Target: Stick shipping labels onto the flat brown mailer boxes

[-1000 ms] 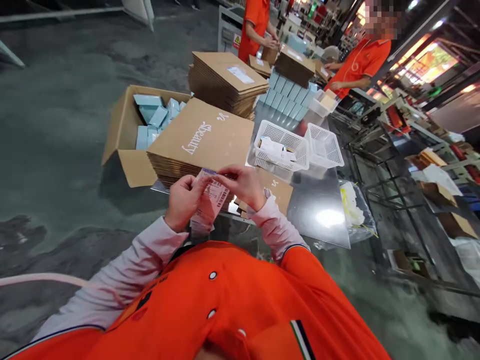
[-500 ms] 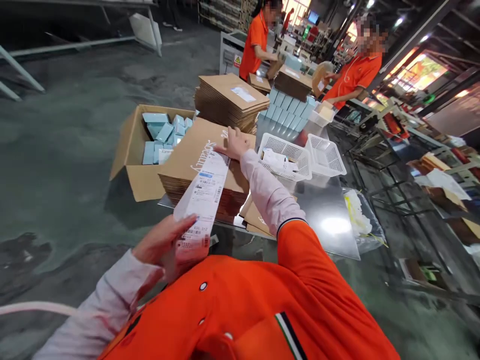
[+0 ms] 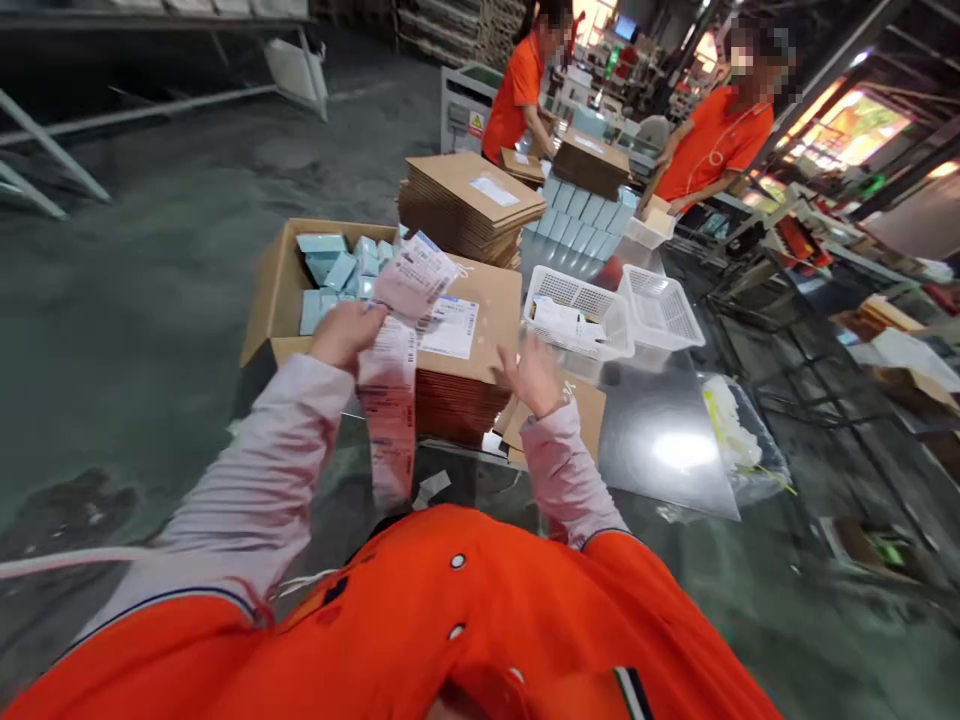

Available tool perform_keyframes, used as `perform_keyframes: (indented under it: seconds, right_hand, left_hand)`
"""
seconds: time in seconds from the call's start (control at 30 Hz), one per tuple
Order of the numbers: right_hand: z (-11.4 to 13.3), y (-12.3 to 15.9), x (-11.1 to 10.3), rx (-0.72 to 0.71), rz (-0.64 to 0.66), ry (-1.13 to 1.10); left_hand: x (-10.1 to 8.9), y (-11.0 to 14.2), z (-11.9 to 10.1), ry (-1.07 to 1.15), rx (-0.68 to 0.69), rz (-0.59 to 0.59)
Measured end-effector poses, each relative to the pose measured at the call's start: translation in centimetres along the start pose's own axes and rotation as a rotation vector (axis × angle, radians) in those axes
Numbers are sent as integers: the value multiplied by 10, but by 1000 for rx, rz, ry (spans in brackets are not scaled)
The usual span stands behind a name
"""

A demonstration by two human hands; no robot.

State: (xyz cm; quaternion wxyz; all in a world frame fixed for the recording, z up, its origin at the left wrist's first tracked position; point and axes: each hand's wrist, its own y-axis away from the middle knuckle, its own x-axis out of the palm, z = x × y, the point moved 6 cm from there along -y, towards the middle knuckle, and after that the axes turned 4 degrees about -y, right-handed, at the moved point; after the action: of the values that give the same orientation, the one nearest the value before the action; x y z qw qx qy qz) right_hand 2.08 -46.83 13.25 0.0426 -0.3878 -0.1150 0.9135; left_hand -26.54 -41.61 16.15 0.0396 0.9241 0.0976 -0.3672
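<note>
My left hand (image 3: 346, 333) is closed on a long strip of printed shipping labels (image 3: 394, 370), which bends over the hand and hangs down toward my chest. A white label (image 3: 450, 327) lies stuck on the top of a stack of flat brown cardboard mailers (image 3: 480, 350) in front of me. My right hand (image 3: 534, 375) hovers just right of that stack, fingers spread, holding nothing. It is a little blurred by motion.
An open carton of pale blue boxes (image 3: 330, 275) stands left of the stack. A taller pile of flat mailers (image 3: 469, 205) is behind. Two white mesh baskets (image 3: 581, 310) sit on the shiny metal table (image 3: 660, 440). Two people in orange shirts (image 3: 712, 150) work at the far end.
The label that my right hand pressed onto the top mailer now lies stuck there. My right hand has drawn back to the right. My left hand has lifted the label strip up and forward.
</note>
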Motion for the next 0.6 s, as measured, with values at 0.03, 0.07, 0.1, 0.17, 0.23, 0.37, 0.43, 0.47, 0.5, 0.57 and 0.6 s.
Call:
perform_keyframes:
  seconds: [0.03, 0.07, 0.1, 0.17, 0.23, 0.37, 0.43, 0.47, 0.5, 0.57, 0.6]
  right_hand:
    - [-8, 0, 1, 60, -19, 10]
    - [-13, -1, 5, 75, -1, -17]
    - [-15, -2, 9, 57, 26, -80]
    - [-14, 0, 10, -5, 23, -266]
    - [-19, 6, -7, -2, -107, -448]
    - [-62, 49, -71, 110, -426, -688]
    - [-100, 81, -110, 123, -530, -696]
    - [-123, 96, -127, 157, -560, -650]
    - [-146, 109, -140, 210, -562, -602]
    - [-183, 126, -153, 336, -529, -417]
    - [-191, 130, -153, 374, -506, -321]
  left_hand:
    - [3, -5, 0, -14, -6, 3]
    - [4, -6, -1, -12, -7, -4]
    - [4, -4, -3, -4, -1, -21]
    - [1, 10, -13, 33, 35, -75]
    - [-1, 29, -26, 97, 82, -119]
    - [8, 65, -51, 602, 178, 43]
    - [15, 79, -54, 821, 157, 173]
    - [18, 86, -53, 871, 124, 221]
    - [21, 93, -50, 915, 86, 250]
    - [28, 106, -45, 998, 57, 271]
    - [32, 113, -43, 1003, 79, 255]
